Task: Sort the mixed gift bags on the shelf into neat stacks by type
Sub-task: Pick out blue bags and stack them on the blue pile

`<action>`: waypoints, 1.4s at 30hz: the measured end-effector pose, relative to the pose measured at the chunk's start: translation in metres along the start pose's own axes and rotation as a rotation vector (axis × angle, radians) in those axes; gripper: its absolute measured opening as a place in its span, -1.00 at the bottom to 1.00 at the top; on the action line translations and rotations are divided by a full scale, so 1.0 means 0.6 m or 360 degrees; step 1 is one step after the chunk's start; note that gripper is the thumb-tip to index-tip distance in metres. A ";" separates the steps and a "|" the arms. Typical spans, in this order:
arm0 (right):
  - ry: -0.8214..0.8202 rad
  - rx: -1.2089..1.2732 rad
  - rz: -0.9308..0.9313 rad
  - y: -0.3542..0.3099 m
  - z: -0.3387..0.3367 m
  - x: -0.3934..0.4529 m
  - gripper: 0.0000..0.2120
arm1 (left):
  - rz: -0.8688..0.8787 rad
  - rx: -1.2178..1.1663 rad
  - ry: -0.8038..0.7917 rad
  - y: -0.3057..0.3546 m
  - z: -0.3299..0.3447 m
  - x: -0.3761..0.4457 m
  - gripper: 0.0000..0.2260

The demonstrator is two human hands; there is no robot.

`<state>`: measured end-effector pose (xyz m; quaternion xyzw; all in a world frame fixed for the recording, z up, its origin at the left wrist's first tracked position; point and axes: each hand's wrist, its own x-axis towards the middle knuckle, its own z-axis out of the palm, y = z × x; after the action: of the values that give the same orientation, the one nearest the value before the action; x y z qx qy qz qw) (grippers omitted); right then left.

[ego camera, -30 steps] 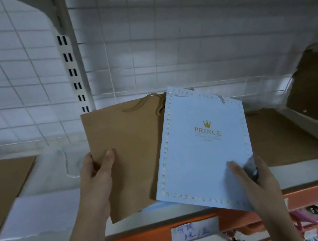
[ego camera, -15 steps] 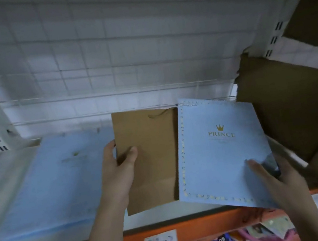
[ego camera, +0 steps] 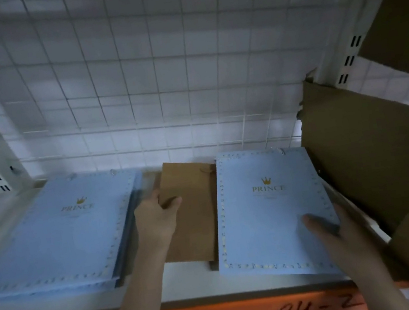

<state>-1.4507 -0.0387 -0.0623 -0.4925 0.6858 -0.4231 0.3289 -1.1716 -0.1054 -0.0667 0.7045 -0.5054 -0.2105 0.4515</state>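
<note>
Brown bag (ego camera: 193, 210) pinched at left edge by left hand (ego camera: 155, 217); blue bag (ego camera: 271, 211) gripped at lower right corner by right hand (ego camera: 342, 237).

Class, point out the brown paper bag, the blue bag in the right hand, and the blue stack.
brown paper bag (ego camera: 196, 226), head view, bare front.
blue bag (ego camera: 267, 220), head view, front centre.
blue stack (ego camera: 59, 244), head view, top bag.

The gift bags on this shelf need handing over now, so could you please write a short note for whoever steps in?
Left hand grips the brown bag, mid-shelf.
Right hand holds a blue bag, overlapping the brown bag's right edge, beside the cardboard box.
Done: a blue stack lies at left.
Left: put the held blue bag on that stack; give the brown bag its own spot.
</note>
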 end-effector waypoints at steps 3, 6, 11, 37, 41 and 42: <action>-0.0058 0.0087 0.0045 0.000 0.006 0.010 -0.50 | -0.0039 0.0119 0.0067 -0.003 -0.005 0.004 -0.64; -0.0056 0.0050 0.0051 0.003 0.013 0.011 -0.50 | 0.0034 0.0370 0.0118 -0.013 -0.013 0.017 -0.69; -0.0007 -0.0086 0.0051 0.005 0.020 0.008 -0.48 | 0.0040 0.0663 -0.0069 -0.025 -0.010 0.030 -0.72; 0.0063 0.0007 0.0049 -0.132 0.257 -0.093 -0.74 | 0.0215 0.0576 -0.0010 -0.159 -0.319 0.078 -0.75; 0.0008 0.0028 -0.0053 -0.171 0.371 -0.128 -0.65 | 0.0204 0.0604 -0.0005 -0.235 -0.397 0.087 -0.76; 0.0008 0.0049 -0.0082 -0.180 0.397 -0.136 -0.63 | 0.0223 0.0618 -0.0011 -0.250 -0.414 0.090 -0.76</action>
<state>-1.1765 -0.0387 -0.0631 -0.5038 0.6672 -0.4431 0.3236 -0.8847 -0.0369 -0.0603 0.7408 -0.5858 -0.0796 0.3190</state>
